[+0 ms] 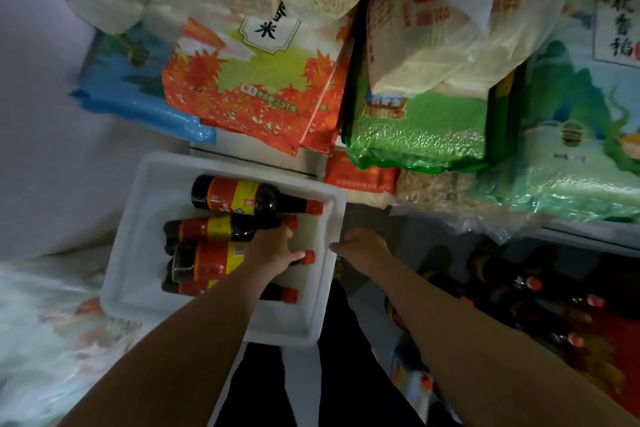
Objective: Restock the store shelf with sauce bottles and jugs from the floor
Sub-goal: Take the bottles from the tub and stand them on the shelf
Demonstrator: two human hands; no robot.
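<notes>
Sauce bottle [211, 262] lying in white crate [145, 184] near its right edge, neck gripped under left hand [273, 248], right hand [363, 246] loosely open just outside.

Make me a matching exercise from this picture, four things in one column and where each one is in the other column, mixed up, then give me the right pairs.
Things:
1. left hand
2. right hand
3. green rice bag
4. top sauce bottle

Places:
A. lying along the far side inside the white bin
B. on the stack beyond the bin, right of the orange maple-leaf bag
C. just outside the bin's right rim
D. on the neck of a bottle in the bin

Pairs: 1-D, 2-C, 3-B, 4-A
</notes>
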